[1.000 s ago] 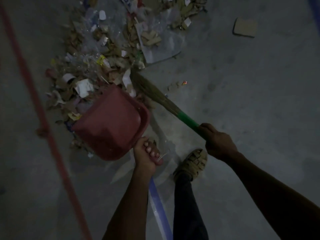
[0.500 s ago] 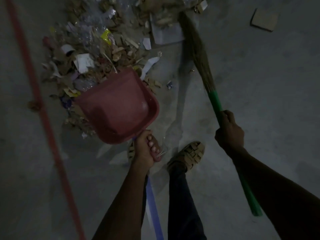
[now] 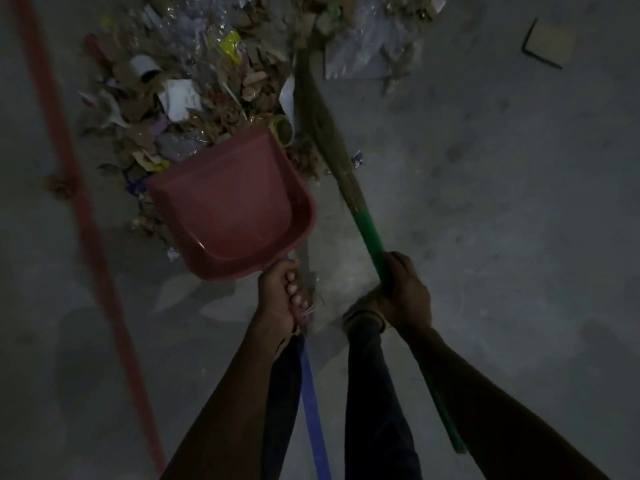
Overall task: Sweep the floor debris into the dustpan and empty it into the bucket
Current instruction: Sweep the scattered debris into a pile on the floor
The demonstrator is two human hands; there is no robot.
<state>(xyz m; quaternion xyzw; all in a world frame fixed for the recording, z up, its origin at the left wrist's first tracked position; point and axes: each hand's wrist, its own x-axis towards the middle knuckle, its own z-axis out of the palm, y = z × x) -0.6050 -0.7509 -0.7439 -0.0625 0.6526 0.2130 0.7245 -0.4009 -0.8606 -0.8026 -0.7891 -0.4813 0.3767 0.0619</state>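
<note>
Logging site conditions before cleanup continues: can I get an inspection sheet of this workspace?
Surface: grey concrete floor, dim light.
Job's things: red dustpan, pan looks empty, mouth against the debris pile; broom, bristles in the pile; bucket not seen.
Clutter: stray cardboard piece lying apart.
Hands: left hand grips the dustpan handle; right hand grips the broom's green handle.
Cables: nothing seen.
Surroundings: red floor line; blue floor line.

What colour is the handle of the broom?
Green. The broom handle shows best in the head view, just above the right hand that grips it.
</note>
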